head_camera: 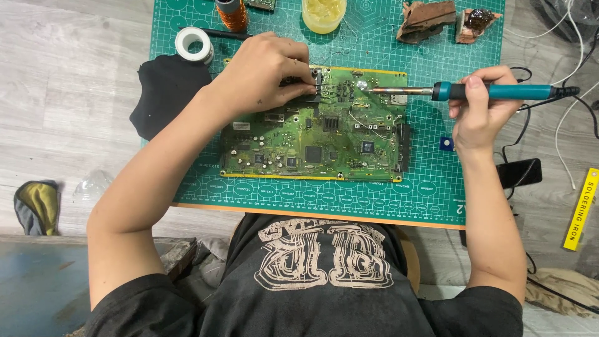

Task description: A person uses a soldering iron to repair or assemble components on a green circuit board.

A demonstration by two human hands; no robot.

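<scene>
The board is lying mid-mat. The left hand is pinching tweezers on a part at the board's top edge; the right hand is gripping the iron, tip reaching that edge. Soldering looks underway, unfinished.

I see the green circuit board lying flat on the cutting mat, long side across, densely populated (black chips, yellow edge strip). Teal-handled soldering iron sits horizontal, its metal tip over the board's upper middle; contact I can't confirm.
</scene>
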